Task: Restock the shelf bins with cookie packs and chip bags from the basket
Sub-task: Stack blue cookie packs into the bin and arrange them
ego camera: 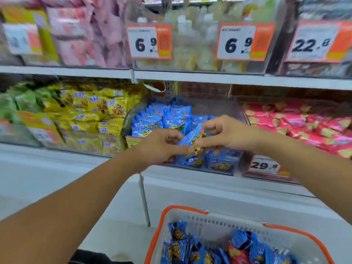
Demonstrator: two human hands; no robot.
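Basket (192,218) below; hands pinch blue pack (192,139); tag (264,165) "29.8".

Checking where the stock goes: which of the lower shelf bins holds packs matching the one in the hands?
The middle bin, filled with blue cookie packs like the blue pack both hands hold. The left bin has yellow packs, the right red ones.

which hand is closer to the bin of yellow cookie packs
Left. The left hand is at the blue cookie bin, just right of the yellow packs; the right hand is further right.
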